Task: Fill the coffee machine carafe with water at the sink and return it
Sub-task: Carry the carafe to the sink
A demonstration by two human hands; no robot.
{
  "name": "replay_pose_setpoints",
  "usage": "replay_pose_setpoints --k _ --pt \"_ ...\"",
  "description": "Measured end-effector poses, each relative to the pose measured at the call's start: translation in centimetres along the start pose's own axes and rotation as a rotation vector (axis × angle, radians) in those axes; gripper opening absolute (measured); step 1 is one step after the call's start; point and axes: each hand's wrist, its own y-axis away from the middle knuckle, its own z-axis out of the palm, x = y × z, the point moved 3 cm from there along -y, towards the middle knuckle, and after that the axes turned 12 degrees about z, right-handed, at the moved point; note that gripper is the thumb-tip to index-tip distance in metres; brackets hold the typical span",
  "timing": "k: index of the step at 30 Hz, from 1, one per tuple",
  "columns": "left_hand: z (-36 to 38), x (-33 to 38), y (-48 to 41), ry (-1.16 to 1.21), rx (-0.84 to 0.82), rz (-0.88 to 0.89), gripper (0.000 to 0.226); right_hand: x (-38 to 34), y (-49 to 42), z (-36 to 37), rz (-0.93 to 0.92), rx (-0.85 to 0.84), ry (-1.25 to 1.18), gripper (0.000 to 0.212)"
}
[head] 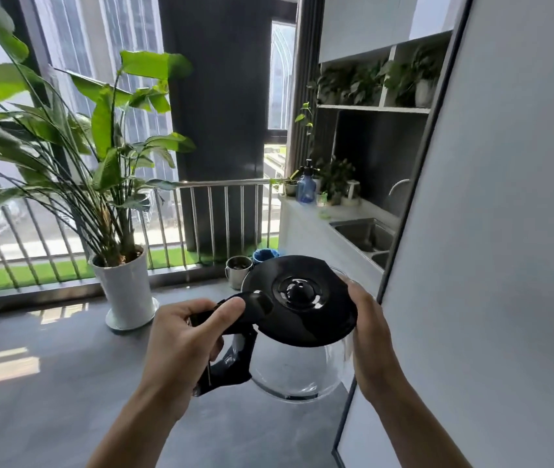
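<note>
Gripping the black handle (231, 346) of the glass carafe (299, 359) in the clenched left hand (181, 339), thumb on top. Held in mid-air, near centre, lid (302, 298) tilted. Right hand (370, 336) cupping the carafe's right side, fingers at the lid edge. Sink (363, 234) far right, well apart.

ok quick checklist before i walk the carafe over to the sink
1. Left hand gripping the black handle: ok.
2. Right hand steadying the carafe at the lid edge: ok.
3. Lid tilted up, partly open: ok for filling.
4. Carafe looks empty: ok.
5. Sink basin in sight ahead right, looks free: ok.
6. Faucet position over the basin: cannot tell, partly hidden by the grey panel.
</note>
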Motion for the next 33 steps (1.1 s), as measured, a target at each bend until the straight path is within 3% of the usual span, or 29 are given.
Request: replay_pose_setpoints --k 13,28,33 --pt "6.2 -14.1 -27.4 -0.013 -0.070 -0.001 0.030 4.0 -31.9 -1.1 0.026 0.007 -0.039 0.050" --pt "17.0 -33.6 -54.4 0.250 -0.325 -0.117 0.023 7.4 -57.8 -6.2 -0.023 0.372 -0.050 0.049" --pt "21.0 -38.0 -63.0 0.266 -0.451 -0.133 0.035 8.4 -65.5 -8.1 -0.019 0.538 -0.034 0.048"
